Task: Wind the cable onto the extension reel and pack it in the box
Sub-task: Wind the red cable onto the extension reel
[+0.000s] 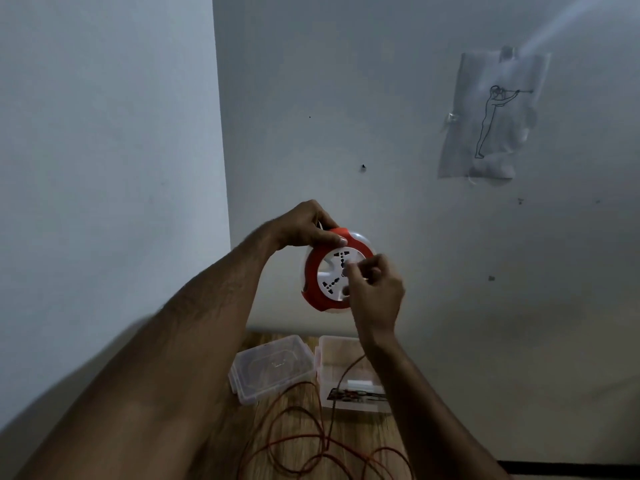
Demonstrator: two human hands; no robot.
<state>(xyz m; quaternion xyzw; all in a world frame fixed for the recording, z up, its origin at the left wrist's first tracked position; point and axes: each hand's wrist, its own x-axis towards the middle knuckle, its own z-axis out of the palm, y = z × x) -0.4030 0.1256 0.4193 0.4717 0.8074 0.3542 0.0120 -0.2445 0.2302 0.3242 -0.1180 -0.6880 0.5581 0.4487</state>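
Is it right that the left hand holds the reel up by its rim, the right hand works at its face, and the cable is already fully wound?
Not fully wound: the head view shows orange cable lying in loose loops on the table. The left hand does hold the reel, right hand at its face.

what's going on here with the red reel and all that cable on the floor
A person holds a red and white extension reel up in front of a wall. The left hand grips its top edge, while the right hand pinches something at the white socket face, apparently to wind it. Most of the orange cable lies loose on the wooden floor. A clear plastic box stands open below, its lid lying beside it.
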